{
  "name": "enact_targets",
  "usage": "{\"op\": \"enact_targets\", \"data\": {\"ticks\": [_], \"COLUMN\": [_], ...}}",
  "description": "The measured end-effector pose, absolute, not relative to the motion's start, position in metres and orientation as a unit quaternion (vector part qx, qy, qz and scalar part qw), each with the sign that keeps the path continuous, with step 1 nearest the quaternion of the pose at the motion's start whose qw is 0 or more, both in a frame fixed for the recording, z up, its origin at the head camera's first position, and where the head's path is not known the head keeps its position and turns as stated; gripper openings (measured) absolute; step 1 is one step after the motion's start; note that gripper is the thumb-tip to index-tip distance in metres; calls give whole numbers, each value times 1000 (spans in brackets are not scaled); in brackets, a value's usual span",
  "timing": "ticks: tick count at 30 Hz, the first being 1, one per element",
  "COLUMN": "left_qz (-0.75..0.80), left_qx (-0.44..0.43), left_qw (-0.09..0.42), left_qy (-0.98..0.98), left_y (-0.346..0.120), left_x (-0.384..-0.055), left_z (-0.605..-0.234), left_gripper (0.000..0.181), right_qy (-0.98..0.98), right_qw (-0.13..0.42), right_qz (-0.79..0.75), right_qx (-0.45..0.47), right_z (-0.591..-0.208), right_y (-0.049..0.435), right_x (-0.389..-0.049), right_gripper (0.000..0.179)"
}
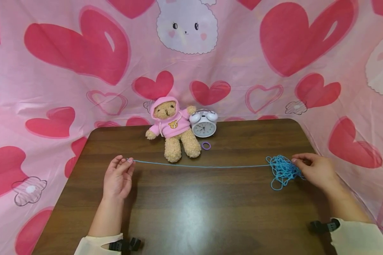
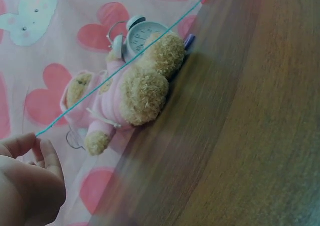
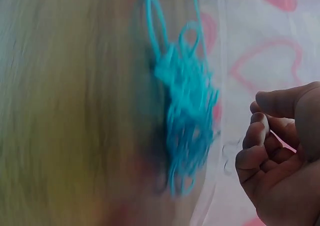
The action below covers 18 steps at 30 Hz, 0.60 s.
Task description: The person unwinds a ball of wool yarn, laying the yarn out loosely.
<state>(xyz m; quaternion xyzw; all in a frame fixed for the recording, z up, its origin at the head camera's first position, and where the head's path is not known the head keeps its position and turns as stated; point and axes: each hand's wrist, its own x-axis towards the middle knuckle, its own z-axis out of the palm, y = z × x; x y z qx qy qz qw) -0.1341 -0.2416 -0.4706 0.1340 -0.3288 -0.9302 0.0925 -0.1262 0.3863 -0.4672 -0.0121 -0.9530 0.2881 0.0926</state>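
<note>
A blue cord (image 1: 201, 166) runs across the table, almost straight, from a loose tangle at the right. My left hand (image 1: 118, 179) pinches its free end between thumb and fingertips, above the table's left side. The left wrist view shows the cord (image 2: 102, 84) slanting up from those fingers. Beside the tangled blue cord (image 1: 282, 171), at its right edge, is my right hand (image 1: 317, 171). In the right wrist view, this hand (image 3: 280, 146) has loosely bent fingers, apart from the tangled cord (image 3: 187, 111), with nothing visible between them.
A teddy bear in a pink hoodie (image 1: 173, 127) sits at the back of the brown table (image 1: 229, 212). Next to it stands a white alarm clock (image 1: 203, 124), with a purple ring (image 1: 206, 146) lying in front. Pink heart-patterned cloth (image 1: 236, 63) hangs behind and along the sides.
</note>
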Motion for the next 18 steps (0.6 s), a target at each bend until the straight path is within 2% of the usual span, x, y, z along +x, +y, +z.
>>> {"op": "enact_targets", "data": {"ticks": [3,18], "left_qz": [-928,-927], "left_qx": [134,116], "left_qw": [92,102], "left_qy": [-335,-342], "left_y": [-240,-237], "left_x": [-134,-134], "left_z": [-470,-466], "left_gripper": [29,30], "right_qy": [-950,-923], "right_qw": [97,53], "right_qz": [296,377], "right_qx": [-8,50], "right_z": [-465,-475], "right_y": [371,282], "right_x": [-129,-150], "right_gripper": [28,21]}}
